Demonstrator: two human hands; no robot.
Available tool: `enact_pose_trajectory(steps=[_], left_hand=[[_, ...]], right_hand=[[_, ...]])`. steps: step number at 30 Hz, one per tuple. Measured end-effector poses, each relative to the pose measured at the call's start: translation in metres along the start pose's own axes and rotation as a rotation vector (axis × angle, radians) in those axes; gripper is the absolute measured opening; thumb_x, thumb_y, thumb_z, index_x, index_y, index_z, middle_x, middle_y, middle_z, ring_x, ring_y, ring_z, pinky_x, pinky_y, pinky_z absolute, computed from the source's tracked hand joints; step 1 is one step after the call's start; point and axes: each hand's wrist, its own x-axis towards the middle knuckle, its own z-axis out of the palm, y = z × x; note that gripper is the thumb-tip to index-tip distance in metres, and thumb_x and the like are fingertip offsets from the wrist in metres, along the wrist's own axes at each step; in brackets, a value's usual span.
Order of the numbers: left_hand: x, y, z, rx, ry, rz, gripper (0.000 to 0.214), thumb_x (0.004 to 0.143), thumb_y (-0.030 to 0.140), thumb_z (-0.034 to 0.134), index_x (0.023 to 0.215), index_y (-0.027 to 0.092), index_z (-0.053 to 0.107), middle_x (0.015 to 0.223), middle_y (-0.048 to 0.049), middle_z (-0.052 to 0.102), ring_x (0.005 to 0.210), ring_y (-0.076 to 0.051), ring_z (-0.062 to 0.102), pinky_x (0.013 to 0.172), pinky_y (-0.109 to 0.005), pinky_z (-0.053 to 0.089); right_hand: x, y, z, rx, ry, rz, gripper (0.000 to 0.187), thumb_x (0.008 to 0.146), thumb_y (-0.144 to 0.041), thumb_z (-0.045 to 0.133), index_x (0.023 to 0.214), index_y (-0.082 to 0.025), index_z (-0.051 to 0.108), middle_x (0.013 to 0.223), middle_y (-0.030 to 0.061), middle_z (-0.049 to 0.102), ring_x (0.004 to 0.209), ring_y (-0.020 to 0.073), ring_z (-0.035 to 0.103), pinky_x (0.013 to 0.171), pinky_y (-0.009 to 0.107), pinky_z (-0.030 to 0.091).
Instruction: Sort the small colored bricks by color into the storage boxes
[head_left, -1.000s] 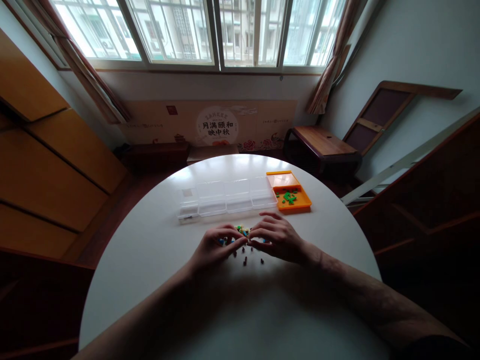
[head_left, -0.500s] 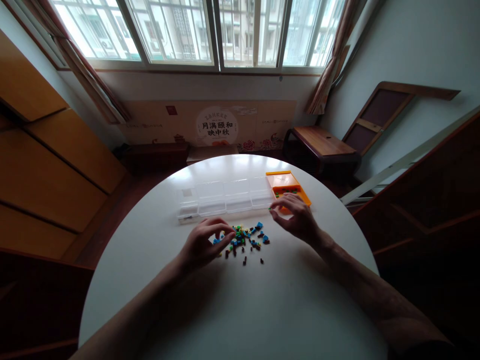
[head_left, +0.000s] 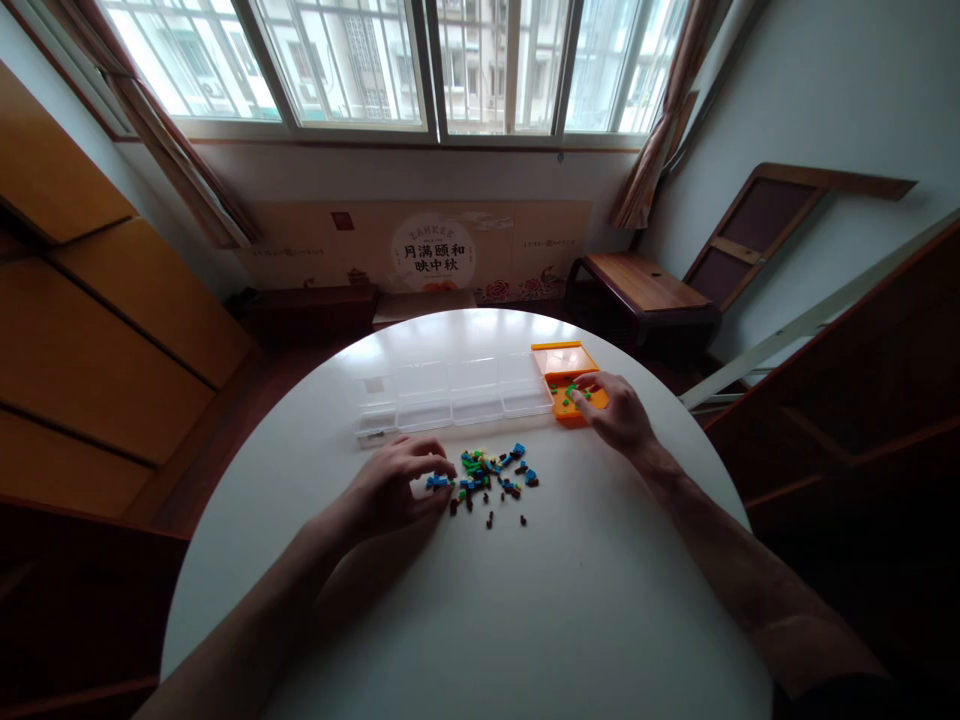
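Note:
Small building bricks in blue, green, brown and yellow lie in a loose pile (head_left: 480, 470) on the white table. My left hand (head_left: 394, 480) is at the pile's left edge, its fingers curved and apart around some blue bricks (head_left: 437, 482); I see nothing held in it. Over the orange box (head_left: 568, 418), my right hand (head_left: 619, 410) has thumb and forefinger closed at a green brick (head_left: 571, 389). Other green bricks lie inside that box, partly hidden by the fingers.
A row of clear plastic compartments (head_left: 424, 412) with raised lids joins the orange box's left side. The orange-edged lid (head_left: 566, 358) stands open behind. The round white table (head_left: 480, 620) carries everything; beyond it are a wooden stool (head_left: 645, 280) and a window.
My right hand has moved right and slightly away from me, from the box's front left corner to over its inside. My left hand has shifted a little left and its fingers have lowered.

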Motion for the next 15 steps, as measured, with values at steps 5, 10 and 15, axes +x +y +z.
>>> enact_pose_trajectory(steps=[5, 10, 15], left_hand=[[0.001, -0.002, 0.001, 0.033, 0.001, 0.020, 0.009, 0.097, 0.028, 0.075, 0.098, 0.028, 0.085, 0.101, -0.0049, 0.078, 0.084, -0.018, 0.068, 0.078, -0.029, 0.050], [0.002, -0.001, 0.001, 0.065, -0.014, 0.059, 0.015, 0.103, 0.026, 0.069, 0.094, 0.026, 0.082, 0.098, -0.0043, 0.078, 0.081, -0.018, 0.065, 0.077, -0.029, 0.048], [0.002, 0.002, 0.007, 0.033, 0.029, 0.035, 0.017, 0.107, 0.023, 0.062, 0.097, 0.023, 0.075, 0.102, -0.0055, 0.077, 0.083, -0.017, 0.065, 0.078, -0.028, 0.048]], right_hand=[[-0.001, -0.004, 0.000, 0.037, -0.010, -0.052, 0.022, 0.098, -0.043, 0.069, 0.104, -0.022, 0.076, 0.110, 0.0097, 0.081, 0.101, 0.0310, 0.074, 0.098, 0.050, 0.056], [-0.003, -0.006, 0.001, 0.056, -0.016, -0.085, 0.022, 0.100, -0.042, 0.068, 0.102, -0.023, 0.076, 0.106, 0.0087, 0.081, 0.096, 0.0294, 0.074, 0.096, 0.048, 0.057], [-0.006, -0.018, 0.003, 0.078, -0.018, -0.116, 0.019, 0.101, -0.039, 0.066, 0.107, -0.023, 0.075, 0.110, 0.0092, 0.081, 0.102, 0.0305, 0.075, 0.099, 0.050, 0.057]])
